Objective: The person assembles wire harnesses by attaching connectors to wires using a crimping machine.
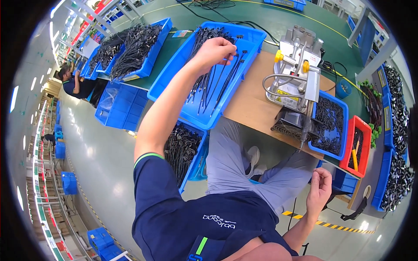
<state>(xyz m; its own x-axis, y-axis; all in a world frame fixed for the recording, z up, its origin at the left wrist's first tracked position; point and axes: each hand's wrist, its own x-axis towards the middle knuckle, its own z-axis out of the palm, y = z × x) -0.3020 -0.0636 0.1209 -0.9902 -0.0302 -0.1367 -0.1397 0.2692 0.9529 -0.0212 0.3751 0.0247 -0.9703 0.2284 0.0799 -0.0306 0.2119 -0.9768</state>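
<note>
Black cables [204,87] lie beneath the pinched left hand [219,51], hold unclear; right hand [319,191] curled closed.

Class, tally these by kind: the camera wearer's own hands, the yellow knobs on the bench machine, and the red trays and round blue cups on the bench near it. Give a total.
Own hands, left hand and right hand: 2
Yellow knobs: 2
Red tray: 1
Round blue cup: 1
Total: 6
</note>
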